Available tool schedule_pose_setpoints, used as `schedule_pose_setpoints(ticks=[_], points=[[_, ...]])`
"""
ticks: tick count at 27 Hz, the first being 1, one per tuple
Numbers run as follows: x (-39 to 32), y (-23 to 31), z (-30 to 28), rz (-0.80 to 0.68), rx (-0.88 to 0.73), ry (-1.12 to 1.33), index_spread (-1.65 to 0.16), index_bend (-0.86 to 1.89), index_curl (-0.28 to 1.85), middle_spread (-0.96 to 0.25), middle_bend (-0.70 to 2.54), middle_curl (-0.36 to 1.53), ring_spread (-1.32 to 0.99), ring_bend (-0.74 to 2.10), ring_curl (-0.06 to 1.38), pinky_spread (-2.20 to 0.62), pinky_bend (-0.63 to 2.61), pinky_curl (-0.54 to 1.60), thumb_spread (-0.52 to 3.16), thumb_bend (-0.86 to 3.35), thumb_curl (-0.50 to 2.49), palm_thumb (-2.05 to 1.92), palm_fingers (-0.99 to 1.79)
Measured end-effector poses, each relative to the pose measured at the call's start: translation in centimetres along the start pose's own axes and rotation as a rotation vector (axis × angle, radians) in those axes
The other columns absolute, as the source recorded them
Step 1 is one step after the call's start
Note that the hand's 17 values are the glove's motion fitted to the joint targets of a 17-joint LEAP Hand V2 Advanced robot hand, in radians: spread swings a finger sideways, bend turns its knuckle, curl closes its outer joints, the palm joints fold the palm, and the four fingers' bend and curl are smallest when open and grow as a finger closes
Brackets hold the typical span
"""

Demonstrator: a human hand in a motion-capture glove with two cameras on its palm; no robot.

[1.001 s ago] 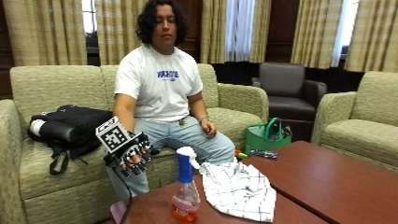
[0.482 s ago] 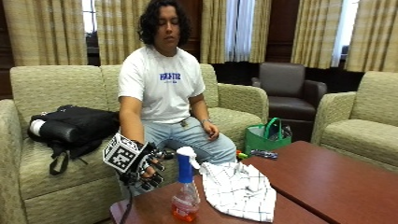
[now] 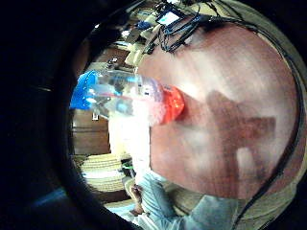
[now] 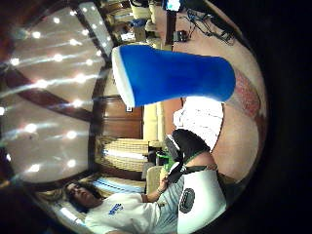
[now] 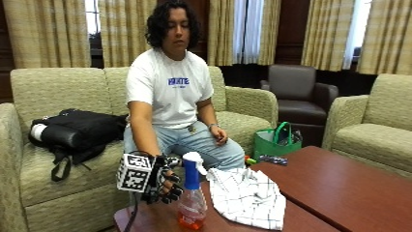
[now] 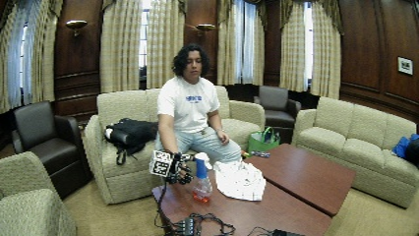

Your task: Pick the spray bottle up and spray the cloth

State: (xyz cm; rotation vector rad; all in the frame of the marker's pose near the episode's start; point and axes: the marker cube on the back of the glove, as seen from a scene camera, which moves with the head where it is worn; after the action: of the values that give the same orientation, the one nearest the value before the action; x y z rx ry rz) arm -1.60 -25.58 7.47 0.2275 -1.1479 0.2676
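The gloved right hand (image 5: 166, 182) has come down and in toward the spray bottle (image 5: 191, 200) since a moment ago, when it hung higher and further out over the sofa edge. Now it sits just beside the bottle, on the side away from the cloth (image 5: 248, 198), at about the height of the blue neck. The fingers (image 5: 172, 189) are bent a little and spread, with a gap left between them and the bottle, so the hand holds nothing yet (from the outside view I cannot tell if a fingertip brushes the bottle). The bottle stands upright near the corner of the brown table (image 5: 334, 183), with its white and blue sprayer on top and orange liquid low in the clear part. The palm views show it very close: the clear body and orange bottom (image 3: 144, 98) on one side, the blue neck (image 4: 170, 73) on the other. The white checked cloth lies bunched on the table right beside the bottle, on the far side from the hand, and looks to touch it or nearly so. This means the reach is almost over and the pick-up has not started. The next thing, I think, is to wrap the fingers round the neck, lift, and point the sprayer at the cloth.
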Motion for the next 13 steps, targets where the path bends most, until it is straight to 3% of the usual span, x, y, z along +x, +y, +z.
schedule_pose_setpoints(ticks=[13], points=[[-0.1, -4.0, 2.6, -0.007, -0.022, -0.041, -0.44, 0.09, 0.19, -0.15, 0.29, 0.37, -0.17, 0.41, 0.32, 0.13, 0.28, 0.32, 0.84, -0.02, 0.36, 0.76, 0.38]])
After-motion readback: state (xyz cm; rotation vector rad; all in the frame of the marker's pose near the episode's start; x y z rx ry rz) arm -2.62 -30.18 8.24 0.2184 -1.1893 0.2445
